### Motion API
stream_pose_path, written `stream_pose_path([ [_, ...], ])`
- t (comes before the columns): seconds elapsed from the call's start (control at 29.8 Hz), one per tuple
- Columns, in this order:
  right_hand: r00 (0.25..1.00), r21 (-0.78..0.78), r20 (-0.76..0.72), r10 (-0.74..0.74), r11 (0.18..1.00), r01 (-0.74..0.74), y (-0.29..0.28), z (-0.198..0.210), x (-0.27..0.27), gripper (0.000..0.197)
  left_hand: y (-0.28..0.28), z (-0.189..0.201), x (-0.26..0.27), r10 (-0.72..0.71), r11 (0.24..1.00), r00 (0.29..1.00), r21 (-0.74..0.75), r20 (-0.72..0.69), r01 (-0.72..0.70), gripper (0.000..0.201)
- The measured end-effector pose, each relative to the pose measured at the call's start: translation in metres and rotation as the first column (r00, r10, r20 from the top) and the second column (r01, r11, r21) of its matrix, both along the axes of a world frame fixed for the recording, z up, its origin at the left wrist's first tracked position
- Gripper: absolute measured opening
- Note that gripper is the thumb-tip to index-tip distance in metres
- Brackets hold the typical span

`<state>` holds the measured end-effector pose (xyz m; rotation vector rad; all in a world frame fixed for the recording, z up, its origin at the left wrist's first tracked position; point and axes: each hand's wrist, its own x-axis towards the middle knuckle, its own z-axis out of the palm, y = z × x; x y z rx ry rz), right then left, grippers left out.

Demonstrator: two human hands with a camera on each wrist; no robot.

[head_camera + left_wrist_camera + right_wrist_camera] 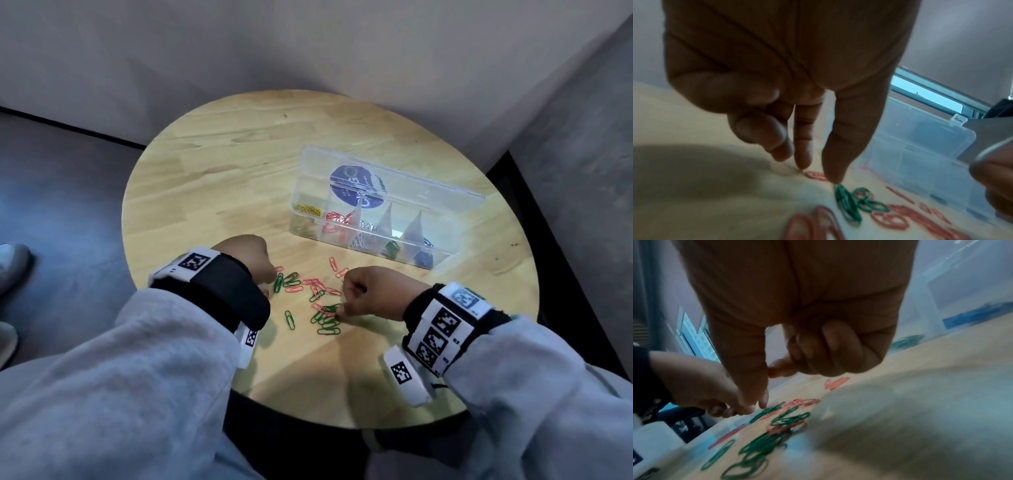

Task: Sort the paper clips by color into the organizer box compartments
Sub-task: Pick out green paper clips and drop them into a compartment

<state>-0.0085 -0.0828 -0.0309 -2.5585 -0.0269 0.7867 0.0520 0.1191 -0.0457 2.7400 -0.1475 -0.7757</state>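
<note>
The small green and red wire paper clips [317,301] lie loose on the round pale wooden table [205,192], nearest of all. They look light, thin and slippery, so I think pinching one by its rounded end works best. The right hand [370,293] has curled fingers with its tips down on the green clips; a pinch cannot be told. The left hand [245,255] points its fingertips [833,176] down beside a red clip. Farther off sits the clear hard plastic organizer box [376,212] with its lid open, sorted clips inside
</note>
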Motion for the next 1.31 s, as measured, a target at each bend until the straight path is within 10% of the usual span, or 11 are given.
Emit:
stream_pose_path([
  [0.54,0.938,-0.252,0.047,0.344,0.912,-0.323,0.024,-0.013,-0.008,0.013,-0.015,-0.012,0.004,-0.019,0.999,1.000,0.042,0.023,0.018,0.020],
  [0.97,1.000,0.106,0.001,-0.020,0.994,0.020,0.004,-0.006,-0.003,0.005,-0.013,-0.018,0.003,-0.034,0.999,0.999,-0.003,0.005,0.034,0.016],
  [1.31,0.802,0.617,-0.433,-0.412,0.513,0.597,-0.020,-0.010,-0.001,0.021,-0.011,-0.020,0.002,-0.038,0.999,0.998,0.022,-0.042,0.039,0.002],
])
